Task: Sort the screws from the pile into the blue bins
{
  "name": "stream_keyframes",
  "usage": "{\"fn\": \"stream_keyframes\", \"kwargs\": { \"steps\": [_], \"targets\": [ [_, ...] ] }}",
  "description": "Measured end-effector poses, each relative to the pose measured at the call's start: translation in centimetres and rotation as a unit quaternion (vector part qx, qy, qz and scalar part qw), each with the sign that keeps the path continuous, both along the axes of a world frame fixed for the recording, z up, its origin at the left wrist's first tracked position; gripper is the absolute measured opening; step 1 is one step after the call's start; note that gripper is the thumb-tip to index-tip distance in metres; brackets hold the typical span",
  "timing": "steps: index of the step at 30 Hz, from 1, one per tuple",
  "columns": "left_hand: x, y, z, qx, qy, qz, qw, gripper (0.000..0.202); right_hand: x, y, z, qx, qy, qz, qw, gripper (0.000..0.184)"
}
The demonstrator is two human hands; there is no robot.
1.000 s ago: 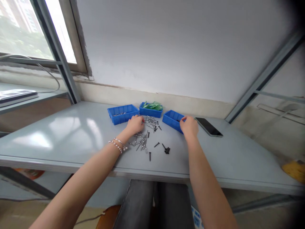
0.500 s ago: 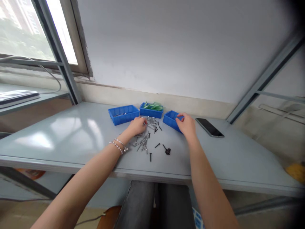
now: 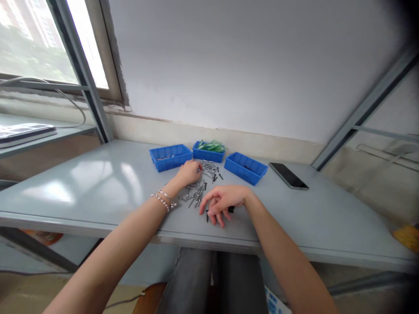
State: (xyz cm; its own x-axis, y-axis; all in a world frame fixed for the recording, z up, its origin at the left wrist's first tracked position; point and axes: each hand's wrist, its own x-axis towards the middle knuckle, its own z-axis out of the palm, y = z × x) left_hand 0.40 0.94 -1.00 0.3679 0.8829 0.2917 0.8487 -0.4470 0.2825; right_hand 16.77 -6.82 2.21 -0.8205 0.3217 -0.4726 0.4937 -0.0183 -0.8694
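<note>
Half-curled, the right hand [image 3: 225, 201] is reaching over a black screw [image 3: 207, 215], its hold unclear, while the left hand [image 3: 188, 172] is resting loosely, fingers bent, at the rivets [image 3: 195, 195].

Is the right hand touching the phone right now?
Apart: the head view shows bare grey tabletop between the right hand and the black smartphone.

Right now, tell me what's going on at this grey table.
One person is working with bare hands. The left hand is at a pile of loose silver metal fasteners, and the right hand is over small black screws. Three blue plastic trays sit beyond them, with a black smartphone to the right.
</note>
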Motion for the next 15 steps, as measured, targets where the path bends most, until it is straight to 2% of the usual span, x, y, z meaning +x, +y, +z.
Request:
{"fn": "stream_keyframes", "kwargs": {
  "steps": [5, 8, 12, 15],
  "targets": [
    [0.09, -0.14, 0.09, 0.000, -0.003, -0.003, 1.000, 0.021, -0.12, 0.41, -0.61, 0.050, 0.022, -0.069, 0.996, 0.038],
    [0.11, -0.24, 0.14, -0.002, -0.002, 0.004, 1.000, 0.022, -0.24, 0.61, -0.91, 0.125, 0.015, -0.116, 0.985, 0.034],
    [0.08, -0.27, 0.14, -0.005, 0.006, 0.004, 1.000, 0.022, -0.62, 0.64, -1.03, 0.225, -0.015, -0.123, 0.967, 0.032],
    [0.10, -0.33, 0.17, -0.003, 0.008, 0.002, 1.000, 0.023, -0.93, 0.70, -1.04, 0.293, -0.049, -0.142, 0.944, 0.020]
  ]
}}
